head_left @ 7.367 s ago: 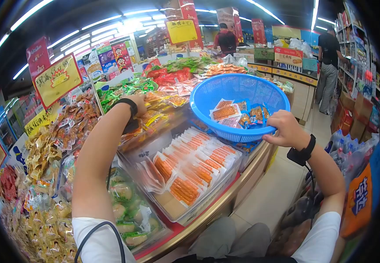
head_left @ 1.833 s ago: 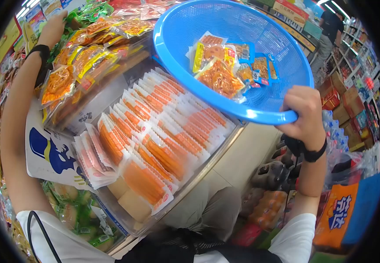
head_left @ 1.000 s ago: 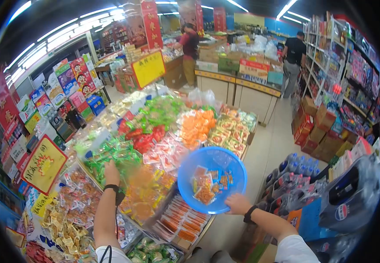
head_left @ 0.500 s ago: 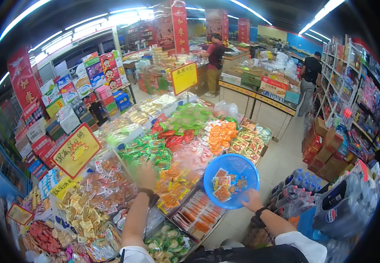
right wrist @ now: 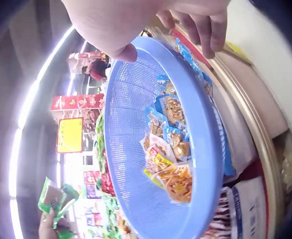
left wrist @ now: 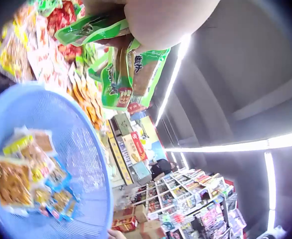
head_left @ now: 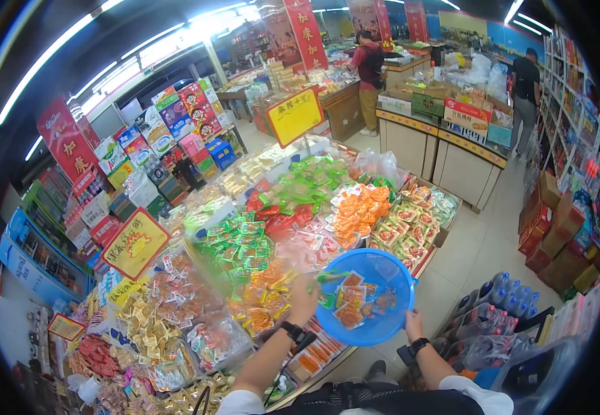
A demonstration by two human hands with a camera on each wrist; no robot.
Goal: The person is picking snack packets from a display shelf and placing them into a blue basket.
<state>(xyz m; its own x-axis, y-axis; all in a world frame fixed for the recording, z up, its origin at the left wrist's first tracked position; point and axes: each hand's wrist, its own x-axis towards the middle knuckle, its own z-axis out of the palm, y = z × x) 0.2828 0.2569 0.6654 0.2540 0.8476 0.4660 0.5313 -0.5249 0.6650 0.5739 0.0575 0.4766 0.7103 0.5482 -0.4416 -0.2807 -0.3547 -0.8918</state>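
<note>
Green plastic snack packets [left wrist: 118, 69] hang pinched in the person's left hand [head_left: 305, 299] just over the rim of a round blue plastic mesh basket [head_left: 390, 266], which the right hand [head_left: 414, 324] grips by its near edge beside the heaped snack counter [head_left: 244, 242]

The basket [head_left: 376, 266] was bright blue with a fine mesh pattern, and the packets inside it [head_left: 355, 304] were orange, yellow and blue. The snack packets [left wrist: 121, 74] above the basket were green with red print. A yellow sign [head_left: 294, 115] beyond the basket carried red characters.
</note>
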